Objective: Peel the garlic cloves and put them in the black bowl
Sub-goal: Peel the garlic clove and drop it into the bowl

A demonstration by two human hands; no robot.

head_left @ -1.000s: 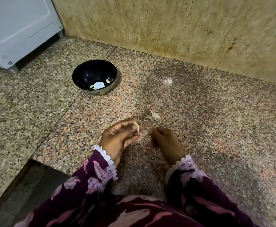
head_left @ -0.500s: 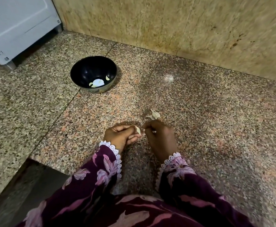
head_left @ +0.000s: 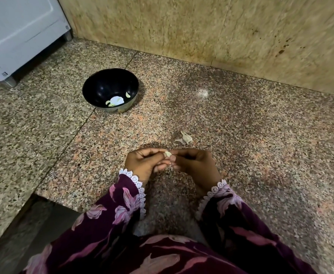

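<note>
Granite floor [head_left: 261,155] carries the work: the left hand [head_left: 144,165] pinches a garlic clove [head_left: 167,154] while the right hand [head_left: 194,163], fingers curled, picks at its skin near the floor's front edge. Peeling underway; next, likely carry it to the black bowl [head_left: 95,86] toward the back-left corner

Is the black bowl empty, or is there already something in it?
Not empty. The black bowl stands upright on the floor with a few pale garlic pieces at its bottom; most of its inside is bare.
</note>
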